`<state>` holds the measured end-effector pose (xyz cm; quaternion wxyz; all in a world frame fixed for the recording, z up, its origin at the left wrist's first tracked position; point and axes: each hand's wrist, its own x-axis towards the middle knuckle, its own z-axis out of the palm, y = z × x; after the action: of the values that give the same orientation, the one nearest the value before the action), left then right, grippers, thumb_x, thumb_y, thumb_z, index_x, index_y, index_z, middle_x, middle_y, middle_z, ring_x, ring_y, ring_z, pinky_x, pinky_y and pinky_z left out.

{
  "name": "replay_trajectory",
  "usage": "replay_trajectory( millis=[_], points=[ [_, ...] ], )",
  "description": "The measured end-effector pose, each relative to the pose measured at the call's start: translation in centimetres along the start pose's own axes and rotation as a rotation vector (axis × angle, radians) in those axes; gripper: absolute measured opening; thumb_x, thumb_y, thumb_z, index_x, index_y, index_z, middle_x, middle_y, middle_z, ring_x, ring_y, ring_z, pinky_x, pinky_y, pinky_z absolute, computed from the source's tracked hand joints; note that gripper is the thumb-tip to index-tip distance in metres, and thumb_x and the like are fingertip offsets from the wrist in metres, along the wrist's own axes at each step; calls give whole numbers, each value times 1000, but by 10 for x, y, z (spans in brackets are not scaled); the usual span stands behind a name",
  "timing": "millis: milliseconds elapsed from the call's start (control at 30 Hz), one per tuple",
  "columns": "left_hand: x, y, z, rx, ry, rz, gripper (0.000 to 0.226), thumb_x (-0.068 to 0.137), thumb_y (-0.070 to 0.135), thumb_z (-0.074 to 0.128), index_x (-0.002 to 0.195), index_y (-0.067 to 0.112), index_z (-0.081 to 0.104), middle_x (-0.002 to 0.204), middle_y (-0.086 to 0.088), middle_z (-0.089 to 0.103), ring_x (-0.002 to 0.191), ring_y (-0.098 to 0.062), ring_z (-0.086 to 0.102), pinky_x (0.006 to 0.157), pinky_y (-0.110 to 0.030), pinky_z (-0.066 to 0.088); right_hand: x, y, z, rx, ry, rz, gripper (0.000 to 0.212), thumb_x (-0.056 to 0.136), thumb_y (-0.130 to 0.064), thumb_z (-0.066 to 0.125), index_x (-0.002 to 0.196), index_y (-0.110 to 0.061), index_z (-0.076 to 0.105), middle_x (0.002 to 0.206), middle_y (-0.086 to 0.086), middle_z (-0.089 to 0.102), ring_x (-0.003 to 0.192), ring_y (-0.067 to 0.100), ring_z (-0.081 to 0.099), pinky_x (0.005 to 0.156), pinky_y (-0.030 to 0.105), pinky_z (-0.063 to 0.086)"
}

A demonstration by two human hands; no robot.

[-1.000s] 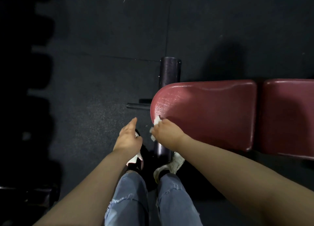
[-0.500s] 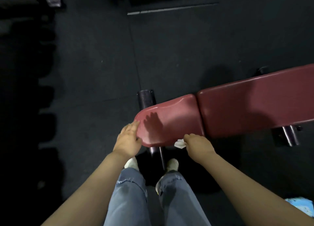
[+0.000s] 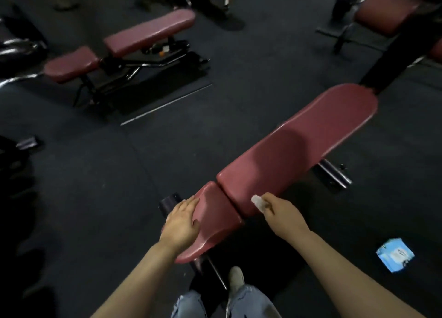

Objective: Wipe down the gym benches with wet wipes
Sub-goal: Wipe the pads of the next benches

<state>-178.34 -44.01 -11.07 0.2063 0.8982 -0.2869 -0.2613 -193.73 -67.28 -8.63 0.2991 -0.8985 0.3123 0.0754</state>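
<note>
While my right hand pinches the wipe against the near edge of the long pad, I judge this bench barely started and the other bench behind untouched. My left hand lies flat, fingers relaxed, on the seat pad.
</note>
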Motion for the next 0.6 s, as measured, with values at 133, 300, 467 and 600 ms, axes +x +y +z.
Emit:
replay_trajectory(
  millis=[133,300,467,600],
  points=[
    [-2,26,-7,41,-48,162,68,90,17,50,154,24,26,160,6,25,148,-14,17,121,-28,11,-52,8,-15,258,97,168,16,91,-20,44,83,-30,54,91,-4,68,77,15,64,70,38,54],
    [-17,59,-7,119,-115,367,70,88,13,51,153,23,29,159,6,27,148,-14,19,119,-24,11,-134,12,-20,495,261,367,19,97,-37,44,92,-32,61,88,-10,66,78,9,63,63,24,45],
    [-35,112,16,158,-178,511,71,76,24,47,147,18,42,152,-1,42,141,-20,37,117,-32,24,-212,45,-12,589,461,510,14,93,-25,56,80,-28,60,77,-6,65,69,7,58,62,21,44],
    [-56,168,59,192,-255,675,64,83,15,55,146,14,42,151,-5,42,140,-21,39,117,-29,22,-277,84,-10,635,560,621,15,91,-15,56,83,-27,59,70,0,62,56,9,49,54,21,41]
  ],
)
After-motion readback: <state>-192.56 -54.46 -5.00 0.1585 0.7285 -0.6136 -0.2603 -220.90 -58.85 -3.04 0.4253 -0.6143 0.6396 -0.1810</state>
